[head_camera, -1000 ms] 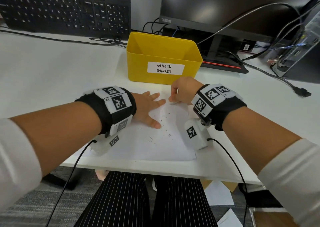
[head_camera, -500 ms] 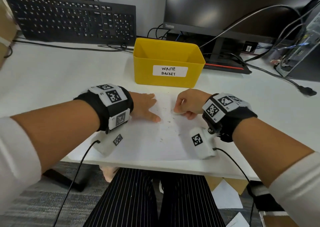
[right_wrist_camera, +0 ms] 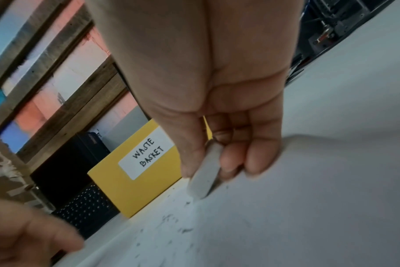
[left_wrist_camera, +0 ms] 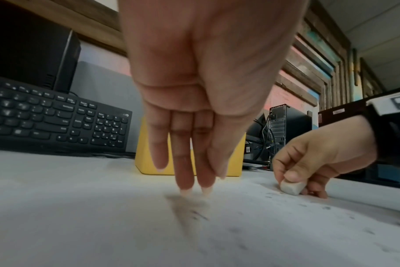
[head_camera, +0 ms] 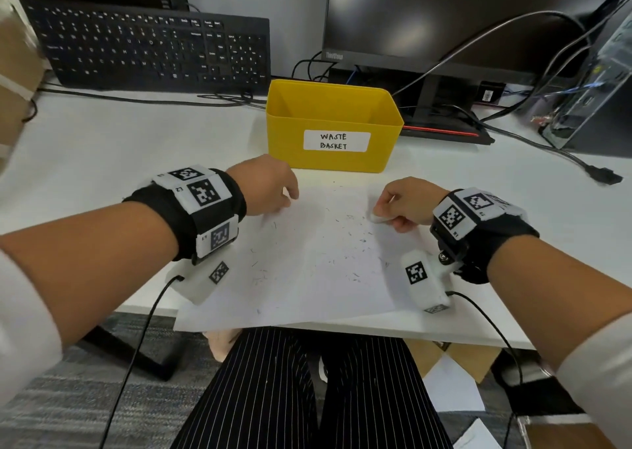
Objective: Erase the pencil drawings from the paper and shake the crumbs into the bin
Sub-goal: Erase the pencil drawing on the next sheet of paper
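My hands have drawn apart: my left hand (head_camera: pixel 270 185) now touches the paper (head_camera: pixel 307 270) with straight fingertips, my right hand (head_camera: pixel 407 204) pinches the eraser (head_camera: pixel 378 216). Crumbs (head_camera: pixel 352 233) lie loose before the waste basket (head_camera: pixel 333 130); tilting the overhanging sheet could spill them.

Matt white paper (head_camera: pixel 307 270) with dark crumbs (head_camera: pixel 352 233), smooth yellow plastic bin (head_camera: pixel 290 140), matt white eraser (left_wrist_camera: pixel 291 187), glossy monitor (head_camera: pixel 444 14)

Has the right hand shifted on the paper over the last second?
Yes. The right hand, pinching the eraser, has slid right, from near the basket label toward the paper's right edge.
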Demonstrator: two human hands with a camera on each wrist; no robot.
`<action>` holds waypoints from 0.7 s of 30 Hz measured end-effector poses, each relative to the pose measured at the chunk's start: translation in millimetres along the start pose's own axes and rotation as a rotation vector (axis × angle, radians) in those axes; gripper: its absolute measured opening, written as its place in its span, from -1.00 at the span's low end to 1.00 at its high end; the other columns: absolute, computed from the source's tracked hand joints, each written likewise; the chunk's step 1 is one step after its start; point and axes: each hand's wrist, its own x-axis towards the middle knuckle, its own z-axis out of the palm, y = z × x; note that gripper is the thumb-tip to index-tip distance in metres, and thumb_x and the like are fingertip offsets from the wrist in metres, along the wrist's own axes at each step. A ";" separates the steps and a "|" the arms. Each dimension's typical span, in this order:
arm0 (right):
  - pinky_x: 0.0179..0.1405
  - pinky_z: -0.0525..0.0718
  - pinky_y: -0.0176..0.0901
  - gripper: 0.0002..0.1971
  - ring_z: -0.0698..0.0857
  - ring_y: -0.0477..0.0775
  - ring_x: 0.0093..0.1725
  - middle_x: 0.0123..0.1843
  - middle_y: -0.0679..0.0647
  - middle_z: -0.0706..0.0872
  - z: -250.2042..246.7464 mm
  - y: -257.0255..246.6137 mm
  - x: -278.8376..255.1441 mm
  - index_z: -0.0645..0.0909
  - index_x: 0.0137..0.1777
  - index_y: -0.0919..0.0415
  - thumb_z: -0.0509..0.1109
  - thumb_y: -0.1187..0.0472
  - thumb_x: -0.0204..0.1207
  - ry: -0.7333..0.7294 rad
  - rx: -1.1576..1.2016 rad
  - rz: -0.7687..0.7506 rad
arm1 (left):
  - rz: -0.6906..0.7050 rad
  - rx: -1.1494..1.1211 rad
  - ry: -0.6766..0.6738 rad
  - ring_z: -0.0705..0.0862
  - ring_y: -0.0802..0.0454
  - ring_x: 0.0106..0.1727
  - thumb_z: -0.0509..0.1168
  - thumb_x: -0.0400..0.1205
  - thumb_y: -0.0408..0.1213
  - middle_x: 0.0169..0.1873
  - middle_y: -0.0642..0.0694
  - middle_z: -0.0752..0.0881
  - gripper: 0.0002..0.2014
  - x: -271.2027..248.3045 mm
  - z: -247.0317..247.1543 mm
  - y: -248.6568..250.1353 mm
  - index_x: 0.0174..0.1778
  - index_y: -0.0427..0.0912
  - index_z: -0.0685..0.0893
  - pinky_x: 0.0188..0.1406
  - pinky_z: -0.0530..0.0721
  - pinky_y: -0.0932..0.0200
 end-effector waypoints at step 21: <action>-0.42 0.53 -0.37 -0.85 0.56 -0.10 -0.49 -0.46 -0.01 0.61 4.7 -9.6 -16.0 0.60 -0.29 0.11 0.42 0.29 0.49 0.184 -0.113 -0.083 | 0.129 0.271 -0.472 -0.09 -0.12 0.68 0.13 0.59 0.25 0.65 -0.07 -0.25 -0.14 9.4 25.1 49.2 0.65 0.07 -0.24 0.61 -0.04 -0.06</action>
